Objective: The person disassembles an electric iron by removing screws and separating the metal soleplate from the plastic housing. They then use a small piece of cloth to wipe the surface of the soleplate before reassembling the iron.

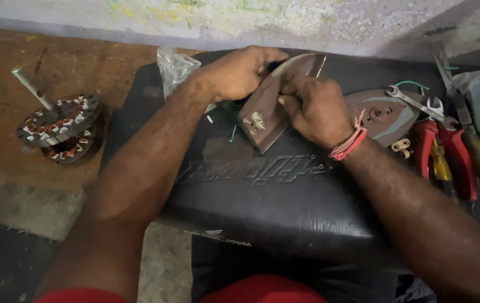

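A black cushion fills the middle of the view, lying over the person's lap with its far edge toward the wall. On it, tilted up on edge, stands a brown iron plate — pointed end toward the wall, broad end down on the cushion, with a small pale wire stub on its face. The left hand is closed over the plate's upper left edge, holding it steady. The right hand is curled into a narrow grip against the plate's right side, fingers pressed on it; what it pinches, if anything, cannot be told. A red band sits on that wrist.

Left of the cushion, on the brown floor, lies a wound stator. Right of the hands lies a second plate, a spanner across it, and just beside that — red-handled pliers. A clear bag sits behind the left wrist.
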